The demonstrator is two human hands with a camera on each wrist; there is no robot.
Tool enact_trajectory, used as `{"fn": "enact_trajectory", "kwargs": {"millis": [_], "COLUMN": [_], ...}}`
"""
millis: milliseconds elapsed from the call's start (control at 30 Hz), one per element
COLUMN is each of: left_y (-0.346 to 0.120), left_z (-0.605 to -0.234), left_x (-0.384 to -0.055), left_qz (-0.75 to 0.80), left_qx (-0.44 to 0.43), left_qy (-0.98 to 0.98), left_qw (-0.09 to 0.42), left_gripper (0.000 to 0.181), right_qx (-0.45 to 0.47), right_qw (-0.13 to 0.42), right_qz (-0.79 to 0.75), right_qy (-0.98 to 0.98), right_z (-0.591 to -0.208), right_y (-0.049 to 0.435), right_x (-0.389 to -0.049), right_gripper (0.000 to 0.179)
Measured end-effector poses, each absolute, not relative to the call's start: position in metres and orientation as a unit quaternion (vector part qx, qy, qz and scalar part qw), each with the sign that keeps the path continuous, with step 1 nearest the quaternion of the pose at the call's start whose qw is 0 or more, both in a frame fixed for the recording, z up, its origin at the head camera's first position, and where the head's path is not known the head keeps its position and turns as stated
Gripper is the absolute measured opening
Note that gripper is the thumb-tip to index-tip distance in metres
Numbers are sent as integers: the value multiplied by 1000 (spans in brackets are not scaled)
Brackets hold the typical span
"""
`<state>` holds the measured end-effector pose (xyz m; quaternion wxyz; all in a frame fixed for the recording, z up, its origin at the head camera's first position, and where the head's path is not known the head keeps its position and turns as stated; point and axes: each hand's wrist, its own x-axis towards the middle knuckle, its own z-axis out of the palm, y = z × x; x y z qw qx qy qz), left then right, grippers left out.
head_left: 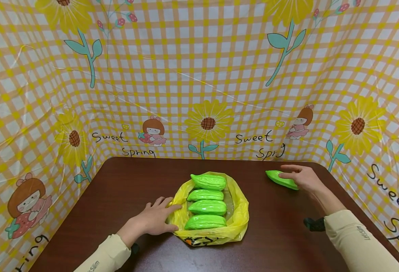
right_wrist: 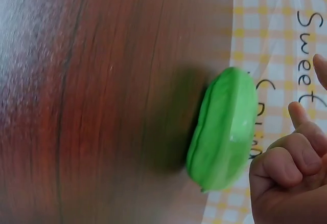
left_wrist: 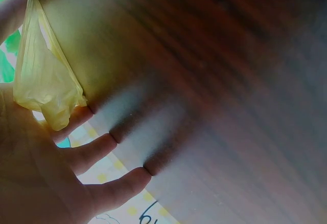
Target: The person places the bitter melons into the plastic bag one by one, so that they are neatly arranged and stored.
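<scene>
A yellow plastic bag (head_left: 241,211) lies spread at the table's middle, its mouth facing up. Several green ridged gourds (head_left: 207,207), like toy bitter melons, are lined up inside it. My left hand (head_left: 156,218) rests at the bag's left side with fingers spread. In the left wrist view, the bag's edge (left_wrist: 48,75) hangs between thumb and fingers. Another green gourd (right_wrist: 225,132) lies alone on the table's far right. Over its right end is my right hand (head_left: 304,178), index finger and thumb extended, the others curled. The right wrist view shows a gap between hand and gourd.
The dark brown wooden table (head_left: 131,177) has rounded far corners. A checked cloth (head_left: 172,75) with sunflowers hangs around its back and sides. A small dark object (head_left: 314,224) shows beneath the right wrist.
</scene>
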<state>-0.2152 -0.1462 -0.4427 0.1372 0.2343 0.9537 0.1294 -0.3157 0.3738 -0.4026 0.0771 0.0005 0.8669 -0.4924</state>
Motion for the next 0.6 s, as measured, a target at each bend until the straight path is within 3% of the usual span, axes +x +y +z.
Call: {"fn": "enact_trajectory", "kwargs": {"millis": [233,600], "left_y": [-146,-145], "left_z": [-442,-441], "left_x": [-214,-215], "left_qz": [131,129], "left_qx": [235,231], "left_qy": [953,954], "left_qw": [137,139], "left_gripper": [69,69], "right_qx": [16,37], "right_qw": [74,69], "right_qz": [-481,-460], "right_qy": [874,884], "right_z": [-410,-418], "right_y": [391,406], "right_x": [-317,-317], "right_gripper": [83,83]}}
